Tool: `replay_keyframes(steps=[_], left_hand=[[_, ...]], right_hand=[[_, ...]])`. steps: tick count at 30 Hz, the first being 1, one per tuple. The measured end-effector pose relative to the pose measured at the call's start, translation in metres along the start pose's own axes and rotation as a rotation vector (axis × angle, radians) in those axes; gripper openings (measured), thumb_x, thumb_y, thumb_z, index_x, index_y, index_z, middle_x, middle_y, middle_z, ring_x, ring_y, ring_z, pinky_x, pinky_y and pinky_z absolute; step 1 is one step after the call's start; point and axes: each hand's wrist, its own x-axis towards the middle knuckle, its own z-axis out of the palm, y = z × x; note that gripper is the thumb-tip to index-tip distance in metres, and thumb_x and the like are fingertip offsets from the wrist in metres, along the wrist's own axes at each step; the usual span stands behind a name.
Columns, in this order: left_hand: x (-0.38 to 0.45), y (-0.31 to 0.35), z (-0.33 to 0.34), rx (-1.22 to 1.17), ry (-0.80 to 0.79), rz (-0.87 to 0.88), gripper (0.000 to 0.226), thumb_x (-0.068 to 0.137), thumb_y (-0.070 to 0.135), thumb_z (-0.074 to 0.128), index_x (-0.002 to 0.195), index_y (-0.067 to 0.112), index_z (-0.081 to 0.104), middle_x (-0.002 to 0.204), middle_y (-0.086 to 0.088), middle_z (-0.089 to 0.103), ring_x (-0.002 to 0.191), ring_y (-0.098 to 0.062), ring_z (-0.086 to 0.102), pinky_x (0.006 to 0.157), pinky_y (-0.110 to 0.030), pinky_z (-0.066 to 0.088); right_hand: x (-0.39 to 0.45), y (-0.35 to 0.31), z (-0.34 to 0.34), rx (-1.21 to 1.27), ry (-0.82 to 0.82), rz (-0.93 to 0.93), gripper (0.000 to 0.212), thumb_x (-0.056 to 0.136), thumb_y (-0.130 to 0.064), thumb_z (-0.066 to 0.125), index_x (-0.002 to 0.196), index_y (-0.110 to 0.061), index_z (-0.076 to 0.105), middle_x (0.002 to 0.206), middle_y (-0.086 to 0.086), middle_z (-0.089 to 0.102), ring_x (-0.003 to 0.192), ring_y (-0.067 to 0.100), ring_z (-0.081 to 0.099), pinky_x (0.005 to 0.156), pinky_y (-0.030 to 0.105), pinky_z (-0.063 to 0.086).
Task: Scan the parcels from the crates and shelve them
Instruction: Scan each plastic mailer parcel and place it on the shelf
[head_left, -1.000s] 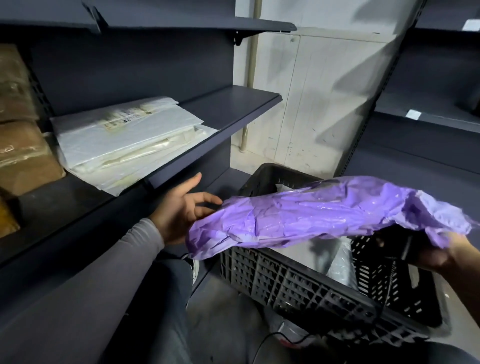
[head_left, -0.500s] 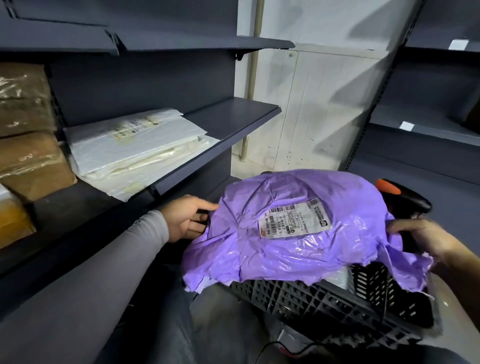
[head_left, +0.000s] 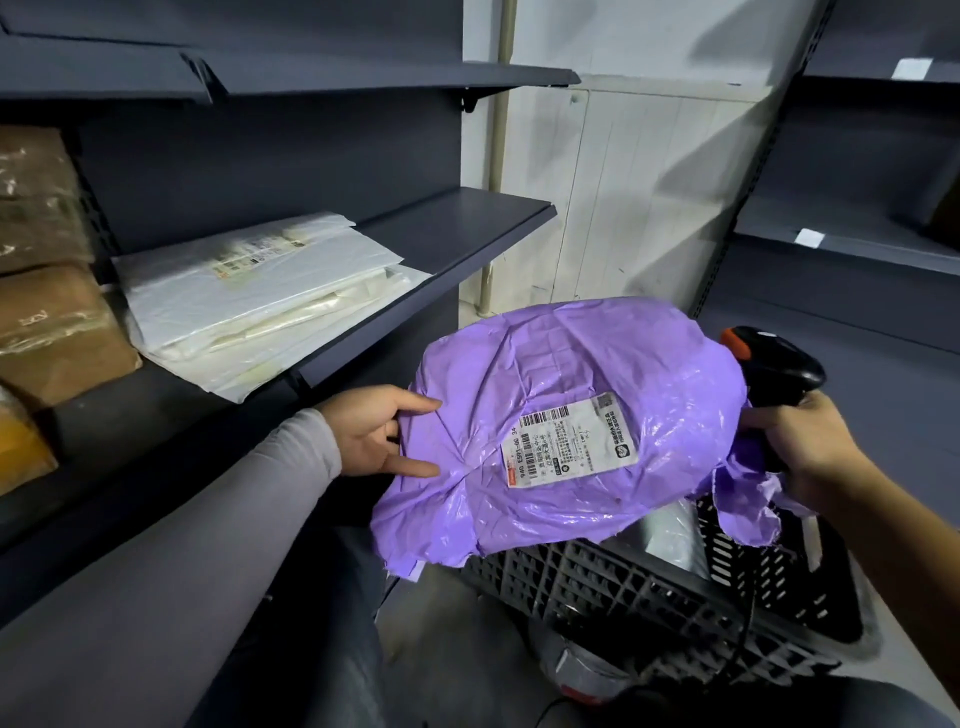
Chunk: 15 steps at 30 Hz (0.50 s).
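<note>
now tilted label-up, purple parcel (head_left: 566, 415) pinched by left hand (head_left: 371, 431) over black crate (head_left: 649, 597); right hand (head_left: 800, 441) grips scanner (head_left: 779, 364).

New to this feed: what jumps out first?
The crumpled purple parcel in the middle, held over the black crate with its white shipping label facing up. The left hand holds its left edge; the right hand grips a black barcode scanner at its right edge. White flat parcels lie stacked on the left shelf.
</note>
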Motion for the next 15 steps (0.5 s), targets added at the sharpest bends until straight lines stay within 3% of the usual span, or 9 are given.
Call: replay_keyframes(steps=[3,6,9,12,15], left_hand=[[0.004,-0.001,0.010,-0.071,0.041,0.118,0.025,0.098,0.006,0.067,0.122,0.011,0.065,0.119,-0.015,0.069,0.106,-0.029,0.068,0.076,-0.053,0.063],[0.009,0.003,0.013,-0.090,0.137,0.252,0.028,0.098,0.003,0.066,0.121,0.018,0.063,0.119,-0.008,0.069,0.105,-0.028,0.068,0.063,-0.047,0.065],[0.016,0.008,0.009,-0.159,0.221,0.352,0.028,0.097,0.003,0.069,0.116,0.022,0.063,0.131,-0.005,0.067,0.118,-0.032,0.066,0.058,-0.045,0.064],[0.021,0.014,0.005,-0.205,0.271,0.439,0.034,0.096,0.005,0.070,0.124,0.022,0.061,0.136,-0.004,0.063,0.119,-0.032,0.064,0.056,-0.042,0.063],[0.027,0.016,0.005,-0.225,0.291,0.487,0.037,0.097,0.006,0.069,0.130,0.022,0.061,0.134,-0.003,0.063,0.117,-0.031,0.064,0.054,-0.041,0.062]], right_hand=[[0.010,0.003,0.005,-0.047,0.062,-0.018,0.039,0.076,0.025,0.056,0.083,-0.012,0.067,0.058,-0.002,0.069,0.044,0.014,0.064,0.043,0.028,0.054],[0.016,0.002,0.011,-0.105,0.089,-0.044,0.031,0.077,0.020,0.057,0.087,-0.007,0.069,0.074,0.015,0.070,0.051,0.026,0.064,0.057,0.042,0.059],[0.021,-0.003,0.019,-0.077,0.110,-0.024,0.025,0.077,0.014,0.062,0.090,-0.006,0.070,0.075,0.016,0.068,0.060,0.032,0.066,0.067,0.048,0.059],[0.025,-0.005,0.022,-0.017,0.132,-0.030,0.019,0.071,-0.001,0.070,0.087,-0.010,0.073,0.087,0.024,0.074,0.073,0.039,0.071,0.076,0.059,0.059],[0.027,-0.006,0.025,0.000,0.099,-0.036,0.012,0.072,-0.008,0.069,0.082,-0.012,0.072,0.078,0.021,0.070,0.068,0.032,0.062,0.067,0.052,0.052]])
